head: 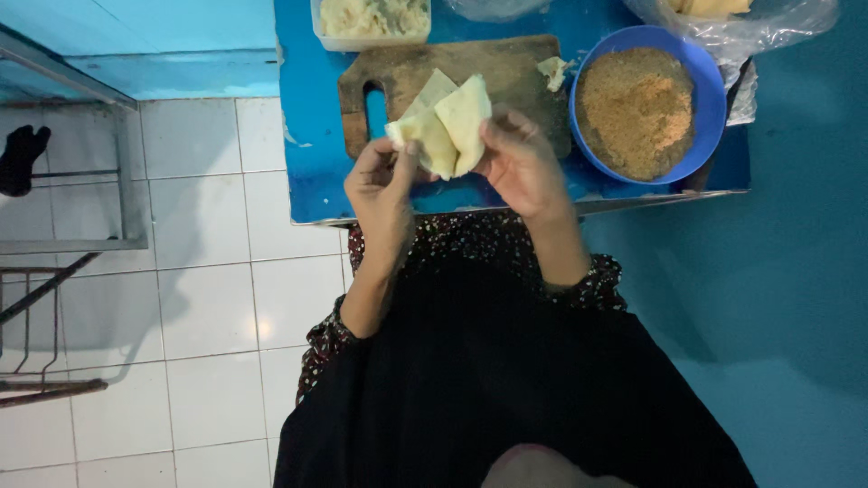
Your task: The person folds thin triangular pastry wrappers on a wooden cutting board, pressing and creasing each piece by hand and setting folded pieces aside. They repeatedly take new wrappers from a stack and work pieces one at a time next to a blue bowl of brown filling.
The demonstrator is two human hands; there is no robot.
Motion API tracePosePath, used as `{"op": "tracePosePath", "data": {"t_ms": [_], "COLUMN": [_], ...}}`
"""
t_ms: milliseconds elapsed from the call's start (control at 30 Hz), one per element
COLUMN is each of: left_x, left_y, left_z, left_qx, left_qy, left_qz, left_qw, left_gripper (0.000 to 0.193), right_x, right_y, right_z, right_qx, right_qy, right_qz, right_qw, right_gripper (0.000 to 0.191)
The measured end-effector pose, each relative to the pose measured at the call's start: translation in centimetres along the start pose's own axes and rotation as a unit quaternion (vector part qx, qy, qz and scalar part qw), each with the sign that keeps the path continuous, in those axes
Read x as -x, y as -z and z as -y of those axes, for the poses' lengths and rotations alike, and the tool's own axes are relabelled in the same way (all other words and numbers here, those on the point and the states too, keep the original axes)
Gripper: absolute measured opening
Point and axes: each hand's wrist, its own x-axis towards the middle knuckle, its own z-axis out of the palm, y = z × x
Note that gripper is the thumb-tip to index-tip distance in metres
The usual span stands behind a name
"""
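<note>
Your left hand (384, 185) and right hand (520, 163) both pinch the folded pale wrapper (448, 126), lifted just over the wooden cutting board (425, 81), likely to keep folds tight; crumb bowl (646, 104) right of board.

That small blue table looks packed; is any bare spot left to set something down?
Little. A bare strip of the blue table runs along its left edge, beside the wooden cutting board, with a narrower one along the near edge under the hands. The right side is crowded by the blue bowl of brown crumbs.
</note>
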Motion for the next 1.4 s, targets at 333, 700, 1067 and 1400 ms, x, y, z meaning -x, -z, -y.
{"op": "tracePosePath", "data": {"t_ms": [333, 700, 1067, 1400], "left_x": [1.6, 1.7, 0.5, -0.1], "left_y": [-0.8, -0.9, 3.8, 6.6], "left_z": [-0.1, -0.7, 0.0, -2.5], "left_qx": [-0.082, -0.142, -0.078, -0.436], "left_qy": [-0.104, -0.134, -0.078, -0.161], "left_qz": [0.044, 0.020, -0.071, -0.143], "left_qw": [0.990, 0.981, 0.991, 0.874], "left_gripper": [0.012, 0.012, 0.015, 0.047], "right_x": [2.5, 2.4, 0.0, 2.0], "right_y": [-3.2, -2.8, 0.1, -4.5], "right_z": [0.5, 0.5, 2.3, -1.5], "right_qx": [0.439, 0.309, -0.008, 0.751], "right_qy": [0.235, 0.192, 0.112, 0.412], "right_qz": [0.070, 0.107, -0.079, -0.022], "right_qw": [0.865, 0.925, 0.990, 0.515], "right_gripper": [0.017, 0.017, 0.015, 0.011]}}
